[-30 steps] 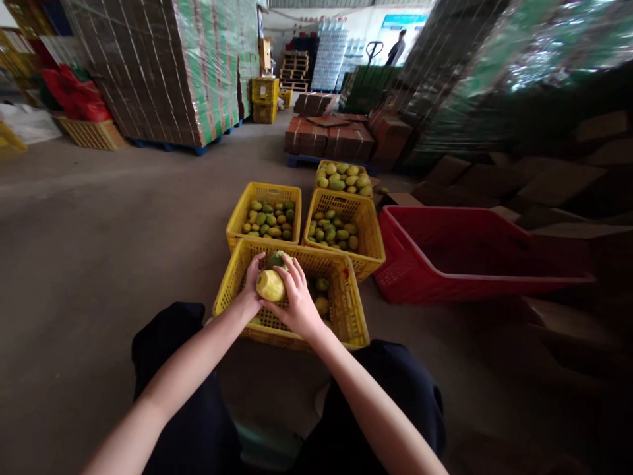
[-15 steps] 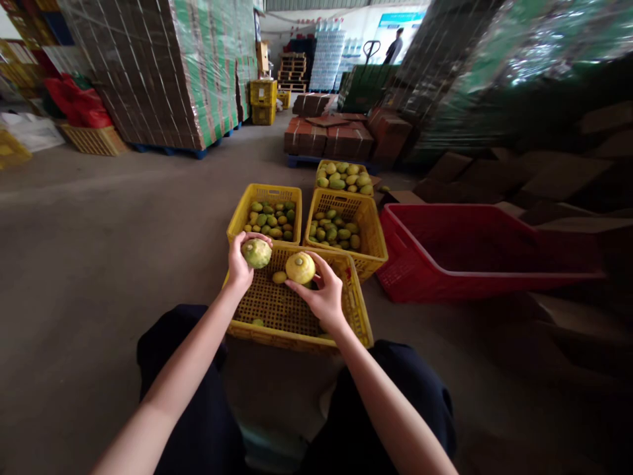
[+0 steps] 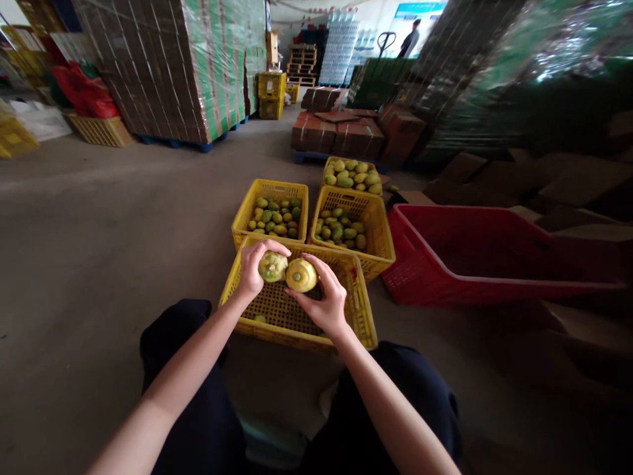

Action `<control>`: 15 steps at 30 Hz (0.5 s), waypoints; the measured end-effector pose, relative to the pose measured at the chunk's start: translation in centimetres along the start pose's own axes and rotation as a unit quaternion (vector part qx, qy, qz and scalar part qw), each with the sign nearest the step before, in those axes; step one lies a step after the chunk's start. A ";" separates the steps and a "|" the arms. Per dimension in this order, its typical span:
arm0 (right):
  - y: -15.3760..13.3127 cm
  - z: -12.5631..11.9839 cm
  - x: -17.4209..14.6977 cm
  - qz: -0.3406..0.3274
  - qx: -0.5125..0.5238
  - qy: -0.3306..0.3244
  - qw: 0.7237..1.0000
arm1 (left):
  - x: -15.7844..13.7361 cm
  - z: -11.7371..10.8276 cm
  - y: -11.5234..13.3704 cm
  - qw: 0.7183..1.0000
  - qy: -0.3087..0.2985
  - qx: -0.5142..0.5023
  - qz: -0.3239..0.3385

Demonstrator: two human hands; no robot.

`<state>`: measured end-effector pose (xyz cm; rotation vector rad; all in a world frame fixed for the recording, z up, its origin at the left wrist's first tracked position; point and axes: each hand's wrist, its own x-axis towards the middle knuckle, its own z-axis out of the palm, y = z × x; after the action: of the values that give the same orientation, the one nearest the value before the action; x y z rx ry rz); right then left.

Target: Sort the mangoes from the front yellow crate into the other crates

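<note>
Dim all round you, brightest at the far wall (image 3: 373, 16), with hard white glare on the plastic wrap (image 3: 568, 59) at upper right. Deep shadow fills the red crate (image 3: 408, 270) and cardboard (image 3: 531, 178) on the right. Your view stretches and smears toward its edges; the two fruits (image 3: 301, 276) you hold show fairly sharp.

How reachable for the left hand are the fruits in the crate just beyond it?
Probably not for grasping: the left hand has a greenish fruit in its grip. The way looks free, though, since the fruits lie in an open-topped crate.
</note>
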<state>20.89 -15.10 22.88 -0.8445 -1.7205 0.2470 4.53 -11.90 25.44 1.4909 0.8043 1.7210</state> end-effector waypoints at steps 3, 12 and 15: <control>0.2 0.2 -0.1 0.073 0.030 -0.023 0.997 | 0.0 0.6 -0.3 0.996 0.067 -0.017 -0.061; 1.4 2.7 -0.3 0.529 0.333 -0.038 0.780 | 1.6 1.2 -2.8 0.825 0.206 -0.221 -0.478; 1.7 2.9 -0.1 0.585 0.385 -0.031 0.713 | 1.6 1.1 -3.3 0.798 0.194 -0.197 -0.535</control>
<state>19.00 -13.16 20.92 -1.1381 -0.7126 1.7259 5.87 -8.69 23.76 0.2123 1.1055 1.1501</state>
